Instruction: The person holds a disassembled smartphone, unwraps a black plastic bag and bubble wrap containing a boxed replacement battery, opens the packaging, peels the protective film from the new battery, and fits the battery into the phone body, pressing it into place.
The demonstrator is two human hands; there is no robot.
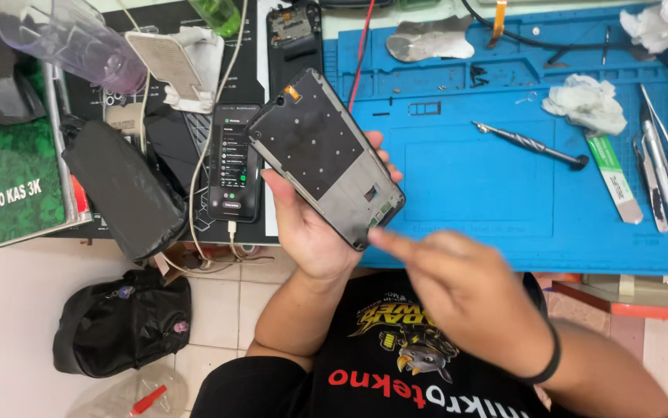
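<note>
- Nearest the camera, the right hand (465,298) is blurred, fingers loosely curled around nothing, its index fingertip reaching toward 10 o'clock at the lower corner of the phone frame (325,155).
- The left hand (315,220) grips that opened phone frame from below, thumb on its near left edge and fingertips showing past its right edge; the frame is held tilted above the counter edge, inner side up, its top pointing to 11 o'clock.
- To do this well, I judge the left hand should keep the frame steady and level while the right fingertip works gently at the corner, sparing the small parts there.
- At 9 o'clock of the frame a second phone (234,162) lies lit, a white cable (212,116) plugged in.
- At 3 o'clock a precision screwdriver (531,145) rests on the blue repair mat (504,201).
- Farther, at 2 o'clock, lie a crumpled tissue (588,102) and metal tweezers (659,174).
</note>
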